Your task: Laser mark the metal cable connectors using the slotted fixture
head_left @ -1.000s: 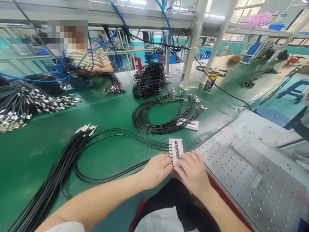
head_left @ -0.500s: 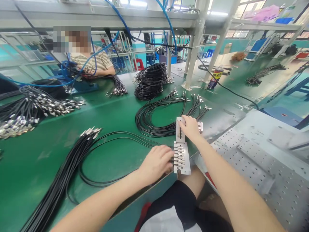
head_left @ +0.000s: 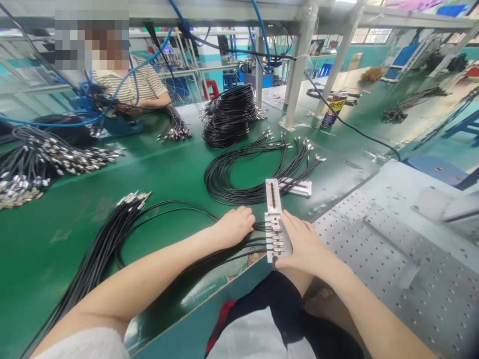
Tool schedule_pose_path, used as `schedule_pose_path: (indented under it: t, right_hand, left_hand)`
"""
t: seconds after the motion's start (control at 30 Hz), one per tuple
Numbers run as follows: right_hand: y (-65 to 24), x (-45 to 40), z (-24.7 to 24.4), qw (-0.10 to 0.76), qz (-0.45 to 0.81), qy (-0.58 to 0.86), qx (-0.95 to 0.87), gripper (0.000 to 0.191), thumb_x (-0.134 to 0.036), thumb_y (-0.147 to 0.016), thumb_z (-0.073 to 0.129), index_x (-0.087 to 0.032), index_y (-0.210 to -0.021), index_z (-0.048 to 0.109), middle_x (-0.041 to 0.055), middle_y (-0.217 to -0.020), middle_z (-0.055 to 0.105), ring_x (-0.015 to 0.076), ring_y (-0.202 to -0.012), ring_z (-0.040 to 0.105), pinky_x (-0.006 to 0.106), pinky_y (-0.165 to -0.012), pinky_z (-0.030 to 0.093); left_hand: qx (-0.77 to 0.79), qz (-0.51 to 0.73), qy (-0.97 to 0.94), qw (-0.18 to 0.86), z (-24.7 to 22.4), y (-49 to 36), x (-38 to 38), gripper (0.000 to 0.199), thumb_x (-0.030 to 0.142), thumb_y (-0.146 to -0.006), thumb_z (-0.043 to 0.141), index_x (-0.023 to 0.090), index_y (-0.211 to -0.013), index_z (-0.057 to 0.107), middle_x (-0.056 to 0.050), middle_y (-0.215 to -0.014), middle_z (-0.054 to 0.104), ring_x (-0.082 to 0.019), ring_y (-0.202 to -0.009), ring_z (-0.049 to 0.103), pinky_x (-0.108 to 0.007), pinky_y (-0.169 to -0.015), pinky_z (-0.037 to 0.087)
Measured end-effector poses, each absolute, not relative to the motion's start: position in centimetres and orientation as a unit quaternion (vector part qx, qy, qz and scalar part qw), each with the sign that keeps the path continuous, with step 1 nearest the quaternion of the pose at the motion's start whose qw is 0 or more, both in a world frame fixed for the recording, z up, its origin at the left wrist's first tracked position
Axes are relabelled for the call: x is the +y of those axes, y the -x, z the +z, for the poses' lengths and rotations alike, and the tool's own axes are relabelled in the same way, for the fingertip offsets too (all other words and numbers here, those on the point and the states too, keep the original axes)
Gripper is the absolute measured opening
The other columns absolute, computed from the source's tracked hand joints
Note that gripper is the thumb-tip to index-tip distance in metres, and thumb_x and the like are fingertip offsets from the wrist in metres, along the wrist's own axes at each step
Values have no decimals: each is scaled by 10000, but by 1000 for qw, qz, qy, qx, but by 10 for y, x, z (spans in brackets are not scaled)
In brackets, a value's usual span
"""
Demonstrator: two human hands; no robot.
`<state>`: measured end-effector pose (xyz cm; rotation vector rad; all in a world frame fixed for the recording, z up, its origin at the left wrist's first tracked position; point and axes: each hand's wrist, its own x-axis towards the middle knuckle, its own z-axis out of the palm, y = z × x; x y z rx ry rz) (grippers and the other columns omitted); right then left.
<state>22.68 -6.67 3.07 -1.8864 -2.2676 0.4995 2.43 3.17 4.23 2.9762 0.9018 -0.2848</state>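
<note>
A metal fixture [head_left: 273,197] with a slotted upper plate stands at the bench's front edge, several silver cable connectors [head_left: 276,237] lying side by side in its lower part. My right hand [head_left: 299,242] rests on the fixture's right side, thumb and fingers spread. Left of the fixture, my left hand [head_left: 236,227] lies over the black cables that run to it, fingers bent; whether it grips any is hidden. A second slotted metal plate [head_left: 302,187] lies behind the fixture, by a loop of black cables [head_left: 217,182]. A long cable bundle [head_left: 101,249] is at left.
Coiled cables [head_left: 228,117] and a spray can [head_left: 334,109] stand farther back on the green bench [head_left: 168,174]. More cables [head_left: 56,154] lie at far left. Across the bench sits a person in a striped shirt [head_left: 149,82]. A perforated metal surface [head_left: 374,249] is at right.
My right hand has come down from the upper plate to the fixture's right side. My left hand has shifted up and left, off the fixture's edge. The view has moved slightly.
</note>
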Motion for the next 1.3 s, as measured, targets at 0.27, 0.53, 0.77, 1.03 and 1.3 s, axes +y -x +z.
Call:
schedule_pose_path:
  t: [0.27,0.53,0.77,1.03,1.3]
  right_hand:
    - [-219,-59,41,62,171,653,-736,1099,-428,-510,687,-174,-1400,95,165,-1421,281,288,-1283,285,538,-1020,162]
    - [-222,-63,33,110,168,646,-736,1064,-413,-531,661,-243,-1384,48,122,-1383,342,285,-1250,333,509,-1001,188]
    - [-223,-63,34,98,179,653,-730,1081,-423,-528,663,-244,-1391,38,121,-1398,318,307,-1257,321,531,-1003,172]
    - [-221,-60,37,102,163,654,-732,1004,-485,-541,667,-298,-1377,142,75,-1337,394,304,-1199,381,513,-952,254]
    - [-218,-56,30,89,129,659,-735,972,-487,-551,641,-226,-1364,176,121,-1343,388,320,-1215,361,545,-941,259]
  left_hand:
    - [306,-49,-901,305,89,-12,35,232,369,-893,327,190,-794,437,19,-713,526,-118,-628,478,-220,-557,367]
    - [388,-134,-905,107,54,-12,-8,309,442,-761,553,177,-906,489,-69,-954,566,-222,-728,601,-301,-593,437]
    - [358,-173,-905,154,64,-24,-4,140,296,-800,465,177,-864,498,-66,-804,615,-230,-740,598,-298,-604,428]
    - [317,-160,-860,365,111,-26,14,78,243,-758,437,193,-701,420,36,-620,513,-117,-569,445,-225,-508,329]
    - [381,-157,-874,257,177,-5,8,113,225,-788,449,169,-715,514,29,-639,529,-107,-588,464,-209,-556,343]
